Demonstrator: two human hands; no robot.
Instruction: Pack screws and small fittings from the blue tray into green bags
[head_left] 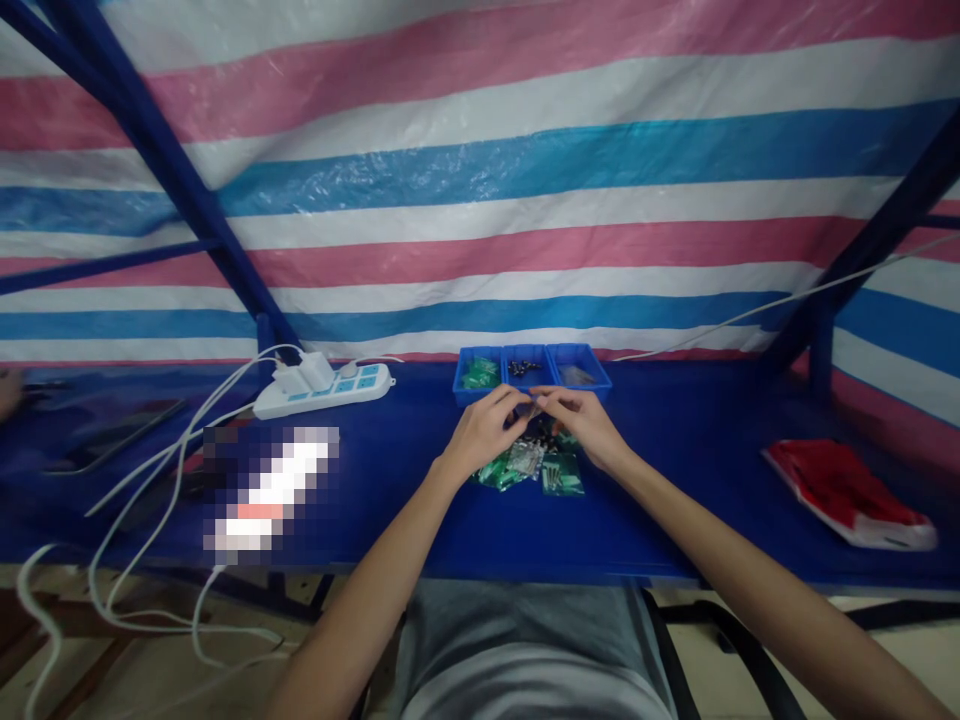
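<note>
My left hand [489,428] and my right hand [586,424] meet just in front of the blue bins, fingertips pinched close together. Between them is a small clear plastic bag [534,407], mostly covered by the fingers, so its contents cannot be made out. Under the hands lies a pile of small green and clear packets [517,462] holding little metal parts. One green packet [562,475] sits at the pile's right side. Behind the hands, a three-part blue bin [534,350] holds green packets [480,373], small dark metal parts [523,368] and clear plastic bags [576,375].
On the blue table [697,460], a white power strip [326,390] with plugs and trailing white cables [176,470] stands left. A pixelated bright object [274,495] lies nearer. A red packet [851,490] is at right. Another person's hand [9,392] shows at far left.
</note>
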